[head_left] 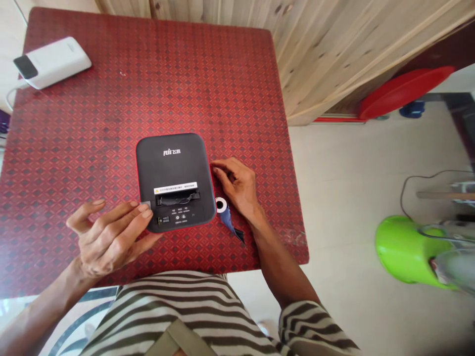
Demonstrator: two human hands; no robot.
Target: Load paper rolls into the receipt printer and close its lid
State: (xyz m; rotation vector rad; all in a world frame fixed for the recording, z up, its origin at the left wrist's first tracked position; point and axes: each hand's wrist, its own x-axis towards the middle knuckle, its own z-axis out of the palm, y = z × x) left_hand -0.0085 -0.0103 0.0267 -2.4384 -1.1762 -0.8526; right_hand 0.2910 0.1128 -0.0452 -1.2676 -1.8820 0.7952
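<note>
A black receipt printer (172, 170) with a red rim and white FEIE lettering lies on the table in front of me. A white strip label and a slot with dark cable inside show on its upper face. My left hand (111, 237) is at its near left corner, fingertips on top by a small grey piece (146, 204) and thumb at the near edge. Curled at the right edge, my right hand (237, 185) touches the printer with its fingertips. A small roll (221, 204) with a white end and a blue-black tail lies between the printer and my right wrist.
The table (178, 79) has a red diamond-patterned top. A white power bank (59, 62) with a cable lies at its far left corner. Wooden panelling (315, 44) stands behind. On the floor to the right are a green bucket (399, 247) and a red basin (404, 91).
</note>
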